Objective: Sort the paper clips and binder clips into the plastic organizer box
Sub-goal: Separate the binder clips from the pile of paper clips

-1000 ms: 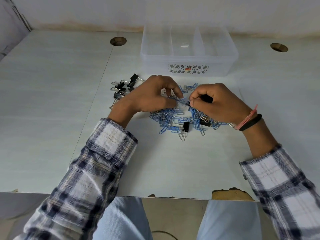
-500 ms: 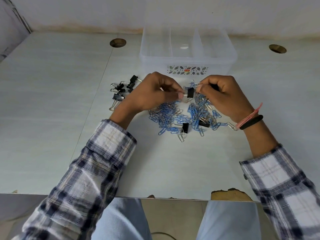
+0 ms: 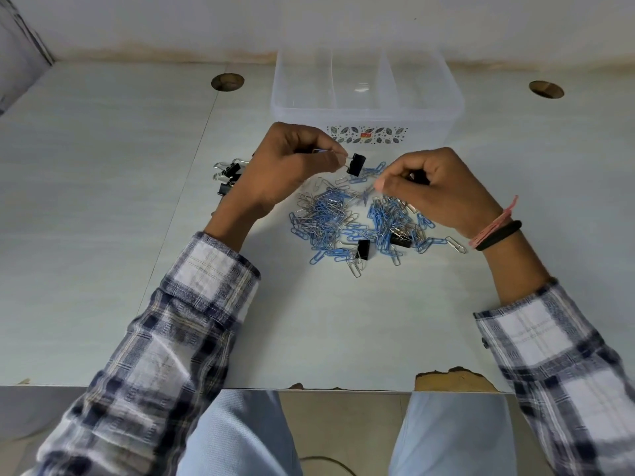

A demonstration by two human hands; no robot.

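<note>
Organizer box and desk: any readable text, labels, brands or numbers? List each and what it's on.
No legible text anywhere.
Plastic organizer box: the front sticker carries a leaf pattern with a small red mark in the middle, too small and blurred to read.
Binder clips, paper clips, desk, sleeves: no markings visible.
</note>
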